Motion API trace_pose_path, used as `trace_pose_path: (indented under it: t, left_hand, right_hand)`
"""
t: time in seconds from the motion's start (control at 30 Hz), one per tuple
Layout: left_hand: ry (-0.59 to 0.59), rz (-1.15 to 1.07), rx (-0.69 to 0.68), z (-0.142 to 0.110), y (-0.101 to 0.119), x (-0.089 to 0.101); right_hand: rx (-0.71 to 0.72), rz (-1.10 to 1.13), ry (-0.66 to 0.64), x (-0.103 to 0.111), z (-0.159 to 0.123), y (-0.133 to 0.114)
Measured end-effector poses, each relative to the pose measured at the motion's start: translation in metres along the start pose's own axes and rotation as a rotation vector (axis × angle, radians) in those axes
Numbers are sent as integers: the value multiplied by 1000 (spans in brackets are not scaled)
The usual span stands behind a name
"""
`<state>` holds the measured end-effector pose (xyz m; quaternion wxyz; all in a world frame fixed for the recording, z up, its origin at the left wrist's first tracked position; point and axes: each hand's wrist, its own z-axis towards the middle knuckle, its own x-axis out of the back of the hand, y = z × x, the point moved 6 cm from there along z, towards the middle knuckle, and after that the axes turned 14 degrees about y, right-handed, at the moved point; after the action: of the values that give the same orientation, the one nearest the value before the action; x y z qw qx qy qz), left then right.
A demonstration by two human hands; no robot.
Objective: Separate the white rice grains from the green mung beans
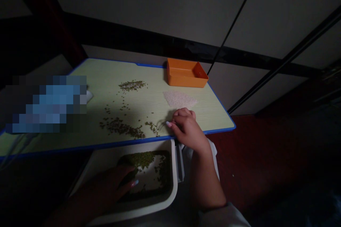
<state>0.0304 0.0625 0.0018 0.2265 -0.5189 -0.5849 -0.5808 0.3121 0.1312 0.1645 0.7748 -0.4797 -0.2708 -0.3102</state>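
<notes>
My right hand (pixel 186 127) is over the front edge of the folding table (pixel 149 103), fingers curled and thumb against them. A faint, thin curved shape shows beside the thumb; what it is, and what the fingers hold, I cannot make out. Just left of this hand lie a few small green grains (pixel 152 127), with a larger scatter of green-brown grains (pixel 121 127) farther left. My left hand (pixel 125 177) reaches into the white basin (pixel 174 181), thumb and finger apart, in deep shadow. More green grains (pixel 144 159) lie in the basin by its fingers.
An orange open box (pixel 186 81) stands at the table's far right corner. Before it lies a patch of pale, whitish grains (pixel 180 99). Another pile of green-brown grains (pixel 132 85) lies farther back. A pixelated blue object (pixel 55 99) is at the left. Cabinet panels (pixel 160 3) rise behind.
</notes>
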Motion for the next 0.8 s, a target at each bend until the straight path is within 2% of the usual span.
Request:
trace_pose_path:
  t: [0.37,0.8]
  left_hand:
    - [-24,30,22,0,1,2]
    - [19,-4,-8,1,-3,1]
  right_hand:
    - [31,3,-48,1,-3,-5]
    - [46,2,-66,1,-6,-7]
